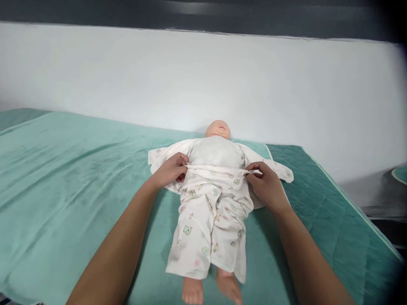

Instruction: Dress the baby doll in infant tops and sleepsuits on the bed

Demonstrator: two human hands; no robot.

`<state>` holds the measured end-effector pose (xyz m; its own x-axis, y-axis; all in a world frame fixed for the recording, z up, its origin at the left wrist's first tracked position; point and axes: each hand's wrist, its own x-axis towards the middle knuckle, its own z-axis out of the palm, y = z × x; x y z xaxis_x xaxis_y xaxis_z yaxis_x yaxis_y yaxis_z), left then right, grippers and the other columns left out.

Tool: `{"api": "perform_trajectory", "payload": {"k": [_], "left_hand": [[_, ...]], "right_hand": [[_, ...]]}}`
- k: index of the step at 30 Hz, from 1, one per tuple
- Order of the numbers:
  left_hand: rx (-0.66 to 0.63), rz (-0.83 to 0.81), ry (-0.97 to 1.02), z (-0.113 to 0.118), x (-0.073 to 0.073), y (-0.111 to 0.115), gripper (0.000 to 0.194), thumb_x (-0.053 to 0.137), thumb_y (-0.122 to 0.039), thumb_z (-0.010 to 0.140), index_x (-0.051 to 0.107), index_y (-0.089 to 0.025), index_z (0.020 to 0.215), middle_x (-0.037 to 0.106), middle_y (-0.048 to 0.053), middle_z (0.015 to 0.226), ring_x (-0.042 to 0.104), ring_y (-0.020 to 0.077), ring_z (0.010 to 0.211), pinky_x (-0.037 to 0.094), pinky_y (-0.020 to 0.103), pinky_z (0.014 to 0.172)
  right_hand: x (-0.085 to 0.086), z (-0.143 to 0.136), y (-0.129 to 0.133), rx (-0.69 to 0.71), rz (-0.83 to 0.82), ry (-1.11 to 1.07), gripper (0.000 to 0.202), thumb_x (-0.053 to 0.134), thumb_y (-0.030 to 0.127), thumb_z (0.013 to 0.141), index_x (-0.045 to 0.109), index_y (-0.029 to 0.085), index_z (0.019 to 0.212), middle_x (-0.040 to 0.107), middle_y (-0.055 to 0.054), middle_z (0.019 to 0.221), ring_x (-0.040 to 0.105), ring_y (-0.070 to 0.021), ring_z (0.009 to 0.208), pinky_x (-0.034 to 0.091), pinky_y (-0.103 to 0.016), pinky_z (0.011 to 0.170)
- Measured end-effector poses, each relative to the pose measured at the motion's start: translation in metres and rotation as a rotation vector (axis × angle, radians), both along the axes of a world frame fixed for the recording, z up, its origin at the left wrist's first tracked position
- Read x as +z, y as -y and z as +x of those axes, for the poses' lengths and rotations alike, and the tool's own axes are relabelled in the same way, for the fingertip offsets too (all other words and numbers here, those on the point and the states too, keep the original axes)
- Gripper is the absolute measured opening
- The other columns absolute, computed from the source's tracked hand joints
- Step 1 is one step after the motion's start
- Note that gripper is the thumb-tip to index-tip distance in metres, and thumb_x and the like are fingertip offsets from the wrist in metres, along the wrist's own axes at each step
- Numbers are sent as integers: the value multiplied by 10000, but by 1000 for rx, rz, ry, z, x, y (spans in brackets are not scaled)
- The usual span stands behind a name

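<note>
A baby doll [219,128] lies on its back, head away from me and bare feet toward me. It wears white patterned pants [193,228] and a white long-sleeved top [280,170] spread open, baring its pale torso [218,151]. My left hand [174,169] pinches the waistband at its left end, fingers closed. At the waistband's right end, my right hand [262,180] also pinches the cloth between thumb and fingers. The band is stretched straight across the doll's belly between both hands.
A green sheet [79,190] lies under the doll, with a darker quilted part [330,224] at the right. Behind it stands a white wall [190,76] with a dark band along the top. Another green edge shows at the far right.
</note>
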<state>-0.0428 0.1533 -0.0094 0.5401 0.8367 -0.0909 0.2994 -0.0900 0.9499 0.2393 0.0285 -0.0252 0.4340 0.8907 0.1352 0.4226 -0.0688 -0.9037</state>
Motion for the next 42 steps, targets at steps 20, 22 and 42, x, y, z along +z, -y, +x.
{"api": "perform_trajectory", "payload": {"k": [20,22,42], "left_hand": [[-193,-179,243,8,3,11,419,679,-165,623,563,-176,1025,615,11,871,578,152,807,465,262,711],[-173,-153,230,8,2,11,424,700,-183,605,567,-167,1007,611,18,857,579,163,802,469,270,698],[-78,-277,360,23,-6,17,595,679,-127,665,600,-172,1253,729,96,1078,678,237,933,543,322,790]], "right_hand": [[-6,3,6,369,-67,-434,298,706,436,790,681,229,1002,714,-27,924,638,-192,815,478,-292,716],[-7,5,6,413,-49,-474,284,724,408,786,672,222,995,712,-32,938,640,-188,822,480,-293,724],[-9,-10,-3,309,44,-450,277,697,336,769,692,192,1006,719,-22,905,622,-175,810,460,-280,706]]}}
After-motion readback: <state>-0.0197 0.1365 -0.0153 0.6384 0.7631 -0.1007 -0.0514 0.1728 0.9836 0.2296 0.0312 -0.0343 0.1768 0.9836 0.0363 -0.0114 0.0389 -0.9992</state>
